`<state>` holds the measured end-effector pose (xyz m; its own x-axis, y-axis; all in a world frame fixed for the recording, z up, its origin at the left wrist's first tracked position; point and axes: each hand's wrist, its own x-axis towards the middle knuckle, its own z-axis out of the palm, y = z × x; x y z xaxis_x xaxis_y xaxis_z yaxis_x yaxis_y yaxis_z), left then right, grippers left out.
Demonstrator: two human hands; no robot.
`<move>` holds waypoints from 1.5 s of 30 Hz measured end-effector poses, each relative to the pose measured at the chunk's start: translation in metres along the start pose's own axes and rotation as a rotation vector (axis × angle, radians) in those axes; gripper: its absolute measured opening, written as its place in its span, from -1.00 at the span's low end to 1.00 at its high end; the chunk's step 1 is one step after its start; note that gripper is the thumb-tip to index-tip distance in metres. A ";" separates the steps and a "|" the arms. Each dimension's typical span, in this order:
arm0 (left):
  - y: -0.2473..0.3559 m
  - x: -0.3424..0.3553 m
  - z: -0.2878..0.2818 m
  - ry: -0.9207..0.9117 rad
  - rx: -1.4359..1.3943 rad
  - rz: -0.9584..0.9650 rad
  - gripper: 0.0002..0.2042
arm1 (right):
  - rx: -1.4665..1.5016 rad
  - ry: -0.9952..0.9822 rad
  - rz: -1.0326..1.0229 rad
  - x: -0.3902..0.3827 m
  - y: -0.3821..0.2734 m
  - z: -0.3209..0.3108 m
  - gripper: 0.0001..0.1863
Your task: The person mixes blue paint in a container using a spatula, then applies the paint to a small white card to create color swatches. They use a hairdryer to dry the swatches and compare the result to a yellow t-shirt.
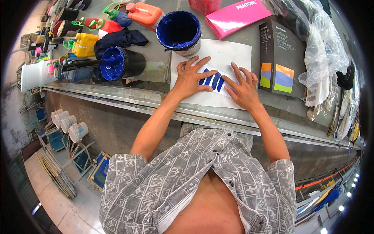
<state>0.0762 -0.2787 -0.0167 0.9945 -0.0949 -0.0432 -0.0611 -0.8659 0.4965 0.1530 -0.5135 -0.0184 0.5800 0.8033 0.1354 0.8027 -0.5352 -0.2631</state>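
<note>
A white sheet of paper (226, 48) lies on the table in front of me. Across its middle run several slanted blue ink stripes (214, 82), on what looks like a small white piece. My left hand (191, 78) rests at the left of the stripes, fingers spread, its thumb and forefinger reaching over them. On the other side my right hand (243, 85) lies with its fingers apart, fingertips by the right edge of the stripes. Neither hand holds anything that I can see. Just beyond the paper's upper left stands an open bucket of dark blue ink (179, 33).
A black tub of blue ink (134, 64) with a dark handle across it stands left. Behind are a yellow jug (85, 45), an orange jug (145, 15) and a dark cloth (120, 42). Rightward are a pink box (235, 18), a dark grey box (281, 58) and clear plastic (323, 54).
</note>
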 end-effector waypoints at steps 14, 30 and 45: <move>0.004 -0.006 0.000 -0.008 -0.003 -0.007 -0.36 | -0.002 -0.092 0.026 -0.014 -0.004 0.002 -0.63; -0.005 0.001 -0.001 -0.038 0.004 0.015 -0.26 | 0.123 -0.166 -0.143 -0.015 -0.008 -0.005 -0.60; -0.034 -0.013 -0.016 -0.042 -0.066 0.047 -0.26 | 0.574 0.409 0.703 -0.064 -0.059 -0.053 -0.71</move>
<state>0.0670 -0.2397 -0.0192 0.9862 -0.1562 -0.0545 -0.1001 -0.8260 0.5547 0.0756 -0.5472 0.0389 0.9878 0.1424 0.0623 0.1324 -0.5607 -0.8173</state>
